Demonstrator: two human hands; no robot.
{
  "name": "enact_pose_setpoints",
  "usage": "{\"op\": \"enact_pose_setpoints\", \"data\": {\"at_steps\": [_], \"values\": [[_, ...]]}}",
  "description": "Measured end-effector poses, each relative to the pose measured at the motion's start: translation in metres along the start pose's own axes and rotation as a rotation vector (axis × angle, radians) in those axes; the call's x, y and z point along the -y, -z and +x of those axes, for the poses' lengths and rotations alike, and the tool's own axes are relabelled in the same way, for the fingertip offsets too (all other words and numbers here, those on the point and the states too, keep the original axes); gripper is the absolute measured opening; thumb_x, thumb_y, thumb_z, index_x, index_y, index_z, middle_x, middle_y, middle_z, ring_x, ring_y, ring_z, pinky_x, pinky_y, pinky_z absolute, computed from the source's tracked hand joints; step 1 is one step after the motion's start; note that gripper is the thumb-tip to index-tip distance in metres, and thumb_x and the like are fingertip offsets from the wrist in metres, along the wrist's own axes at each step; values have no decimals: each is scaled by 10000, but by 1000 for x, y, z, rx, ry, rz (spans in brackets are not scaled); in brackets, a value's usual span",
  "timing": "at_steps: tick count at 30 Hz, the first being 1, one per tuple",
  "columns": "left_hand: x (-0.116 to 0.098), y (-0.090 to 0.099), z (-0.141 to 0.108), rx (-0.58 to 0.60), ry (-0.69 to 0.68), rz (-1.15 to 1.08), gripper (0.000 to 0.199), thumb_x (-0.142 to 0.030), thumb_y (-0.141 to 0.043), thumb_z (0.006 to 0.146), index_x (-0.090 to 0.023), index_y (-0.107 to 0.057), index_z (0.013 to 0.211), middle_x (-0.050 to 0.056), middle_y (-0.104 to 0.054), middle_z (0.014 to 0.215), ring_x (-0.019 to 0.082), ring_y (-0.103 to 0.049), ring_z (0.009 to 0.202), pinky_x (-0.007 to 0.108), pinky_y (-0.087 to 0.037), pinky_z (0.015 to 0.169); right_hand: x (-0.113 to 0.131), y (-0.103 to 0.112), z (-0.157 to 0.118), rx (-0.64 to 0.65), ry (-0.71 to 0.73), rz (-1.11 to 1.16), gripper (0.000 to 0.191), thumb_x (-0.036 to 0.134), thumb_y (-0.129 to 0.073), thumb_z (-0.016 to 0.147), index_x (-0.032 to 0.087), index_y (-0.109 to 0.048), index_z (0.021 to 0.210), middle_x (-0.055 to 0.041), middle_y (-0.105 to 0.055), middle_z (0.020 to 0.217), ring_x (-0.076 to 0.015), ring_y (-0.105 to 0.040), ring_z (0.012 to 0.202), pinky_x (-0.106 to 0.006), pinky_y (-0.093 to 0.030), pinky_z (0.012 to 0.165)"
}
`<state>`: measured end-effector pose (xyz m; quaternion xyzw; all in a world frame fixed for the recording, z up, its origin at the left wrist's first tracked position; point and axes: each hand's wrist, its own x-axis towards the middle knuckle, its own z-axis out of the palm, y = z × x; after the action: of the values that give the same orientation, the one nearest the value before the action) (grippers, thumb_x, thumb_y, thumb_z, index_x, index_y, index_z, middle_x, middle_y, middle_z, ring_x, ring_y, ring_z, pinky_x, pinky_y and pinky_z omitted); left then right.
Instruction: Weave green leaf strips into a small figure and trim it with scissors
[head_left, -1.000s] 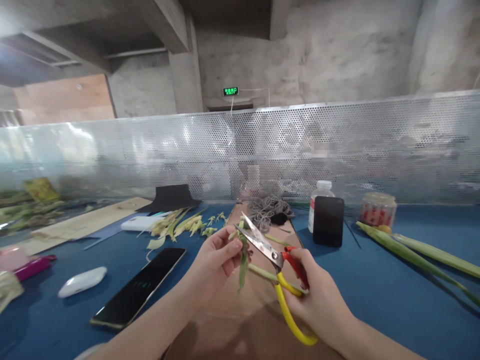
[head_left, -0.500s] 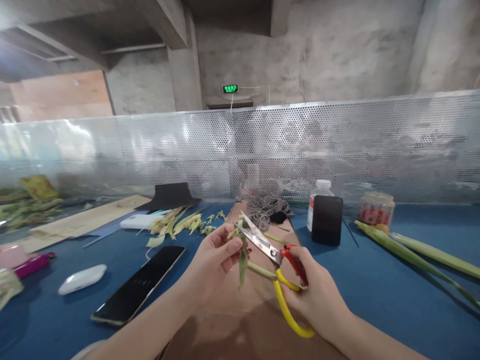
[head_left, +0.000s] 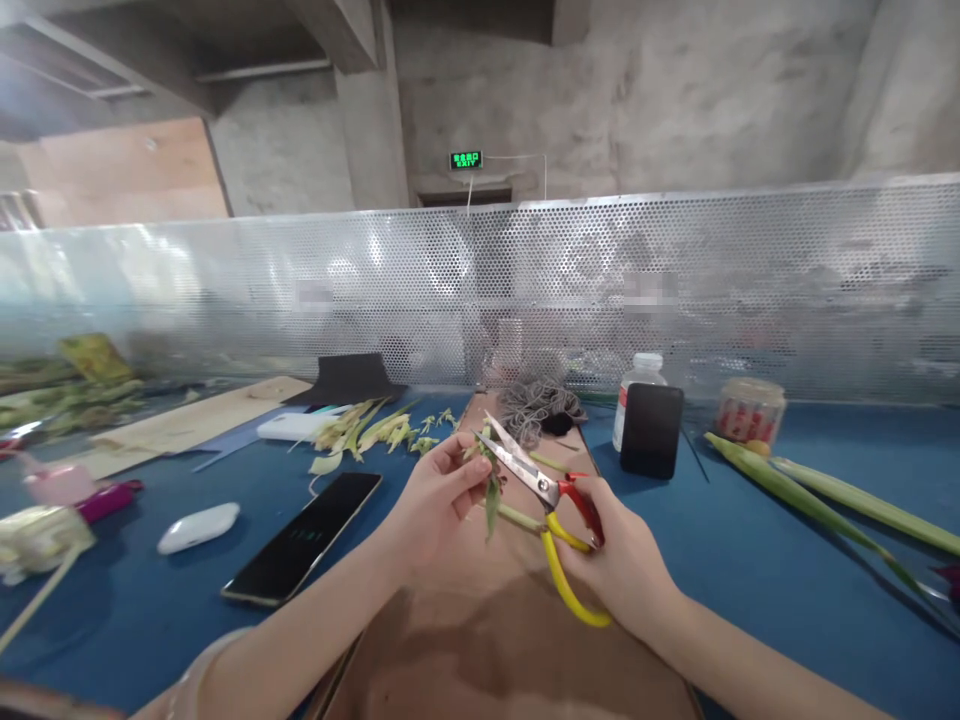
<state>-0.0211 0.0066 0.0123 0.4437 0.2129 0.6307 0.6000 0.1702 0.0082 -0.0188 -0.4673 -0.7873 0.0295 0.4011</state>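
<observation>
My left hand pinches a small green leaf piece whose pointed end hangs down below the fingertips. My right hand grips a pair of scissors with one red and one yellow handle loop. The blades are slightly parted and point up and left, their tips by the fingers of my left hand, at the top of the leaf piece. Behind the scissors a pale green stalk lies above the brown cardboard; its contact with the hands is hidden.
Left on the blue table lie a phone, a white case and cut leaf pieces. Grey yarn lies behind. Right stand a bottle, a black upright slab and a jar, near long green leaves.
The view has shifted slightly, showing more of the left side. The scissor blades look a little closer together, still at the leaf piece in my left hand.
</observation>
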Motion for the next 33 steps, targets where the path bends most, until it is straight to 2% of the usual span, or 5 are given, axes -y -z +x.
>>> {"op": "enact_pose_setpoints", "data": {"at_steps": [5, 18, 24, 29, 33], "values": [[-1, 4, 4, 49, -4, 64, 182, -172, -717, 618, -137, -554, 689, -19, -576, 603, 74, -560, 560, 180, -459, 573, -1, 0, 2, -8, 0, -45, 323, 374, -538, 703, 200, -470, 966, -49, -638, 824, -200, -611, 660, -284, -447, 571], [-1, 22, 10, 91, -11, 126, 148, -159, -700, 648, -130, -595, 749, 22, -644, 700, 102, -587, 650, 235, -446, 697, 2, 11, 9, -104, 51, -142, 406, 397, -484, 773, 149, -414, 1088, -99, -619, 941, -216, -615, 757, -278, -425, 640], [-2, 43, 13, 71, 26, 183, 125, -127, -628, 722, -78, -611, 836, 65, -631, 794, 122, -585, 713, 258, -461, 708, 17, -2, 13, -133, 42, -176, 372, 404, -378, 831, 134, -386, 1088, -95, -619, 894, -207, -610, 731, -274, -420, 612], [-2, 56, 18, 67, 30, 231, 280, -281, -493, 834, -137, -515, 1073, 75, -556, 1049, 175, -568, 868, 370, -491, 723, 5, 3, 11, -84, 107, -217, 431, 412, -520, 747, 150, -421, 1075, -110, -603, 1004, -240, -600, 850, -293, -430, 670], [1, 60, 22, 123, 51, 242, 289, -282, -497, 832, -137, -512, 1081, 79, -553, 1057, 179, -566, 878, 373, -489, 731, 0, 7, 9, -72, 133, -243, 429, 399, -511, 756, 137, -423, 1083, -119, -593, 1034, -242, -591, 885, -298, -434, 688]]}}
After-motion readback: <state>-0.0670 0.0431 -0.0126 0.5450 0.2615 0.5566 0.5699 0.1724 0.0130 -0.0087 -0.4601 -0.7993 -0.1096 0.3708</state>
